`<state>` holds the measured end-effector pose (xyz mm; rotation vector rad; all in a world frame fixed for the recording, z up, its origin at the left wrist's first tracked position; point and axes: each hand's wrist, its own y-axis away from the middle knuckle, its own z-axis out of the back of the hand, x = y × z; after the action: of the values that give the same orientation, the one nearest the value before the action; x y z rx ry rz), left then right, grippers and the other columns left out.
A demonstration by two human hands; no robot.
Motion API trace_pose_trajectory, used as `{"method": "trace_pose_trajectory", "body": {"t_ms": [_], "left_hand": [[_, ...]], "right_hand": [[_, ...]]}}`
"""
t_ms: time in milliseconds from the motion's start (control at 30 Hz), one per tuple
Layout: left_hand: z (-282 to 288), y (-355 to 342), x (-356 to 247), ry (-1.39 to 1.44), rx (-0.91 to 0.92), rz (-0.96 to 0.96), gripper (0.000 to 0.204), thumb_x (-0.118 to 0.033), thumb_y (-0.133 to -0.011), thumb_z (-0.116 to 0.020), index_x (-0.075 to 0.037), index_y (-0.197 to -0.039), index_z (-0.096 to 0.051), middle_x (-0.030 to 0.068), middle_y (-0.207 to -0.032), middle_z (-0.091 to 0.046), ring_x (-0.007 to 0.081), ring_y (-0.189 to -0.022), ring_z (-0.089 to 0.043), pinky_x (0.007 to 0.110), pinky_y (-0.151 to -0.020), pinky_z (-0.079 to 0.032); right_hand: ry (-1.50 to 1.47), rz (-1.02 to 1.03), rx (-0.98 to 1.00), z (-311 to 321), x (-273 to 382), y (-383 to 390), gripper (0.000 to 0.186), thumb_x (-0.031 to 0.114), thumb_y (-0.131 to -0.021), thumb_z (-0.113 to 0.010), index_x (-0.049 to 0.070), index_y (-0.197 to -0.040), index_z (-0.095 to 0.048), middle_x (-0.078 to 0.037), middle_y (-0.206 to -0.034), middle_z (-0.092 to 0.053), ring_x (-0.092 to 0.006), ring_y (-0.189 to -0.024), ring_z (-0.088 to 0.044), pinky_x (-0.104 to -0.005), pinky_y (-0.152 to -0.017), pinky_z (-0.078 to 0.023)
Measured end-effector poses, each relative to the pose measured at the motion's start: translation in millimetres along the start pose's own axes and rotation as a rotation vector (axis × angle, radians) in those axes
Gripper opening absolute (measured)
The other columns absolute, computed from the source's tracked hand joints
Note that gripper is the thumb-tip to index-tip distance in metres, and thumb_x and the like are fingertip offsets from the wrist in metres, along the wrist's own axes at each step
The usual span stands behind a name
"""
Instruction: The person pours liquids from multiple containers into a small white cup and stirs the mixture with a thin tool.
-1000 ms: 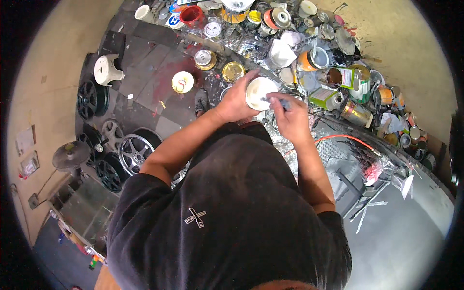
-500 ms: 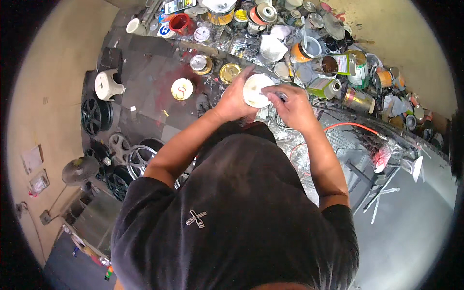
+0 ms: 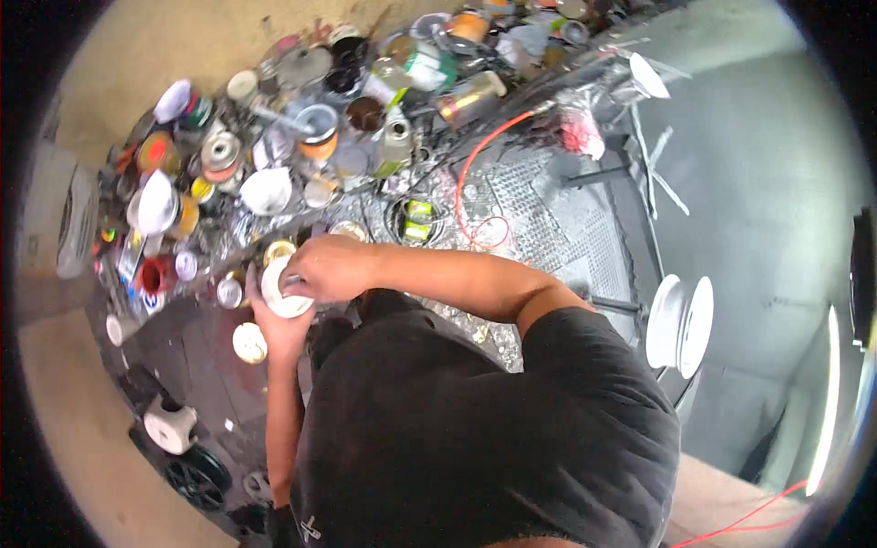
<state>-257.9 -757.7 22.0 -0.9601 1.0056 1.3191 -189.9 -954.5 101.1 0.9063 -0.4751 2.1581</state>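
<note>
My left hand is wrapped round a round white tub, fingers along its far left side and palm below. My right hand reaches across from the right, its fingers closed and bent over the tub's open top. Whatever those fingers pinch is hidden by the hand. Just beyond the tub is a gold-coloured lid or tin. A small metal can stands to the left of my left hand, and a pale-topped round container sits nearer to me.
Paint tins and cups crowd the bench, among them a red cup and a white paper-topped container. A red hose curls over the paint-splashed surface. A white wheel rim stands at right; a white stool is lower left.
My view has swung to the right, so the bench and hands appear further left and the white wheel rim has come in. Both hands stay at the white tub.
</note>
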Motion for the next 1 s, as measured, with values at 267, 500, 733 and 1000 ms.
{"method": "trace_pose_trajectory", "body": {"t_ms": [267, 500, 733, 1000], "left_hand": [[-11, 6, -2, -0.042, 0.063, -0.087, 0.112, -0.004, -0.065, -0.085, 0.0, -0.158, -0.022, 0.0202, -0.14, -0.051, 0.0288, -0.128, -0.054, 0.041, -0.108, -0.046], [-6, 11, -10, 0.03, 0.042, -0.016, 0.104, -0.01, -0.07, -0.089, 0.003, -0.153, -0.028, 0.0206, -0.133, -0.061, 0.0304, -0.124, -0.061, 0.042, -0.108, -0.048], [-2, 0, -17, -0.082, 0.057, -0.16, 0.114, -0.013, -0.065, -0.091, 0.001, -0.156, -0.024, 0.0217, -0.134, -0.059, 0.0329, -0.125, -0.061, 0.044, -0.107, -0.048], [13, -13, -16, -0.189, 0.109, -0.168, 0.119, -0.012, -0.061, -0.093, 0.0, -0.156, -0.024, 0.022, -0.135, -0.06, 0.0363, -0.125, -0.061, 0.044, -0.107, -0.049]], "right_hand": [[-0.001, -0.075, -0.021, 8, -1, 21, 0.024, 0.029, -0.096, -0.065, 0.006, -0.098, -0.073, -0.017, -0.094, -0.072, -0.041, -0.088, -0.069, -0.0508, -0.077, -0.055], [-0.016, -0.007, 0.193, -3, -6, 17, 0.024, 0.025, -0.094, -0.068, 0.006, -0.108, -0.074, -0.019, -0.098, -0.072, -0.0384, -0.095, -0.069, -0.0469, -0.085, -0.055], [-0.042, -0.087, -0.211, 13, 13, 46, 0.017, 0.018, -0.095, -0.07, 0.005, -0.106, -0.076, -0.016, -0.101, -0.076, -0.0362, -0.09, -0.073, -0.0411, -0.081, -0.059], [-0.127, -0.324, -0.474, -16, 37, 55, 0.016, 0.014, -0.099, -0.067, 0.001, -0.106, -0.075, -0.016, -0.104, -0.077, -0.0321, -0.093, -0.075, -0.038, -0.085, -0.058]]}}
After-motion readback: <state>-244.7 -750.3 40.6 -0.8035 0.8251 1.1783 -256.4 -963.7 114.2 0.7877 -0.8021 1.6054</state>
